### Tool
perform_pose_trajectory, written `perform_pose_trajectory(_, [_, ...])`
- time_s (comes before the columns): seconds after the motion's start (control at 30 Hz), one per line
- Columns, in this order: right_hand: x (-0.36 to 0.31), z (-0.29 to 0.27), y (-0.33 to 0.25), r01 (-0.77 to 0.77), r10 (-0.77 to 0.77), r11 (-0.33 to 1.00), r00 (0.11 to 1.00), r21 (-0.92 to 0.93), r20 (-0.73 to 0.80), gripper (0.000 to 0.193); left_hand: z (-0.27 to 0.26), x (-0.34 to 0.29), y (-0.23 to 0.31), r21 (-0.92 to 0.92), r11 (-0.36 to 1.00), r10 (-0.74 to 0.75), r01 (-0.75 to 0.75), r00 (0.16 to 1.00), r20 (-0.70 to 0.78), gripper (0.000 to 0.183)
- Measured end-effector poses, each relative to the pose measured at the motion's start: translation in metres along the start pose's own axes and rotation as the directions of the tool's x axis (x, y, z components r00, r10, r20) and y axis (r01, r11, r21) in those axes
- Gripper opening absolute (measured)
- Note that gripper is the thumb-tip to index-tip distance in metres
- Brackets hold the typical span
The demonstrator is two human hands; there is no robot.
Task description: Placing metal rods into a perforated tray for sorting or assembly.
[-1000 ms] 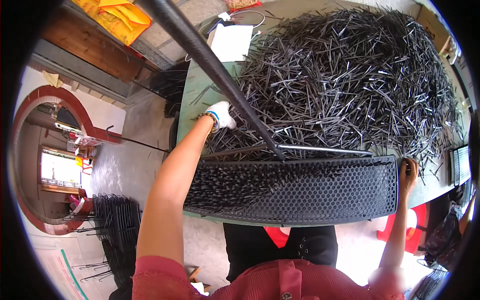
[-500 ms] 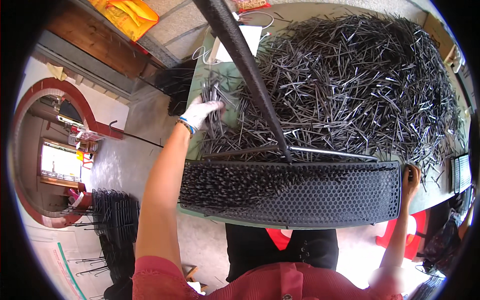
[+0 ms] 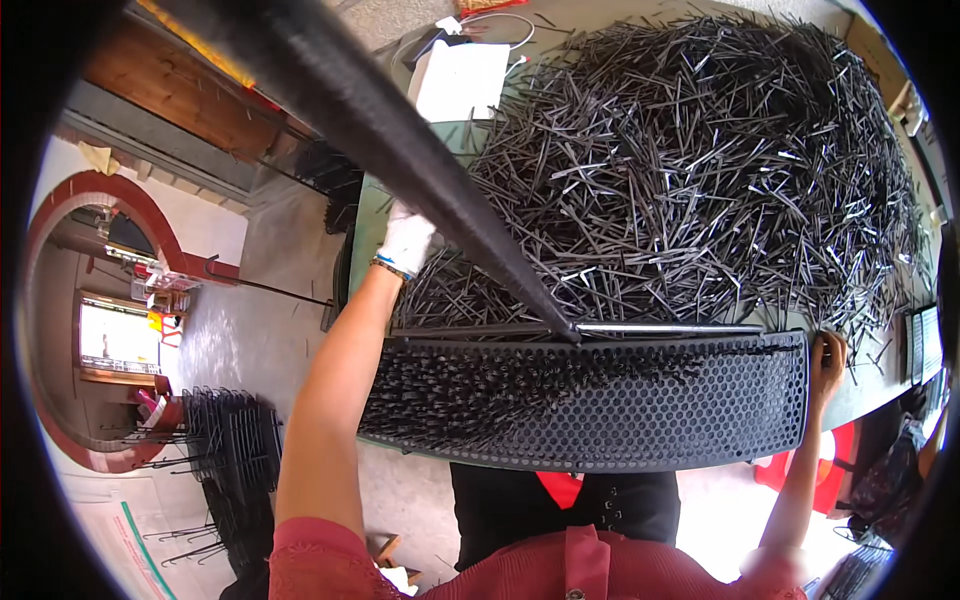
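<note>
A curved black perforated rack [image 3: 680, 410] stretches in front of me, with thin dark pieces standing in the holes of its left and upper part. From its far edge a thick black pole [image 3: 420, 180] slants up to the left. My left hand [image 3: 407, 238], in a white glove, is beyond the rack's left end; the pole hides its fingers and whatever they may hold. At the rack's right end, the curled fingers of my bare right hand [image 3: 829, 368] grip the edge. A big heap of short thin black strips [image 3: 680, 170] lies just beyond the rack.
The heap covers much of the green table [image 3: 870, 390]. At its far left lie a white box-like object [image 3: 460, 82] and a white cable [image 3: 510, 17]. Black hooked racks [image 3: 230, 440] stand on the floor at left. A red stool [image 3: 835, 465] is at right.
The rack has tipped toward me and its pole has swung left, closer to the camera. My left hand, earlier among loose strips with some at its fingers, is now partly behind the pole.
</note>
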State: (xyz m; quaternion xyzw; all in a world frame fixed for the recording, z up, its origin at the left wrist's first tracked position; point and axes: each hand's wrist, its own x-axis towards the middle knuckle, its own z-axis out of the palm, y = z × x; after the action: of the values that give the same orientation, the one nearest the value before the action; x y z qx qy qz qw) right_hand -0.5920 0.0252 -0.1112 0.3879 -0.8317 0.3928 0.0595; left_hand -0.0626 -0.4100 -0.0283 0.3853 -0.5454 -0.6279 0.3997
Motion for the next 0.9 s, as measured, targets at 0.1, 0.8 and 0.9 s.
perform_pose_trajectory(0.1, [0.000,0.002,-0.004,-0.024,0.024,1.000,1.000,0.016,0.017,0.014,-0.008,0.005,-0.028,-0.022,0.998,-0.056,0.055,0.998,-0.031,0.030])
perform_pose_trajectory(0.8, [0.001,-0.001,-0.023,0.055,-0.055,0.998,0.998,-0.010,-0.030,0.016,0.007,-0.020,0.098,0.340,0.926,-0.186,0.166,0.982,0.028,0.029])
perform_pose_trajectory(0.9, [0.002,-0.002,-0.023,0.024,-0.024,0.999,1.000,0.032,-0.003,0.016,0.012,-0.036,0.112,-0.023,0.985,-0.169,0.170,0.984,0.058,0.026])
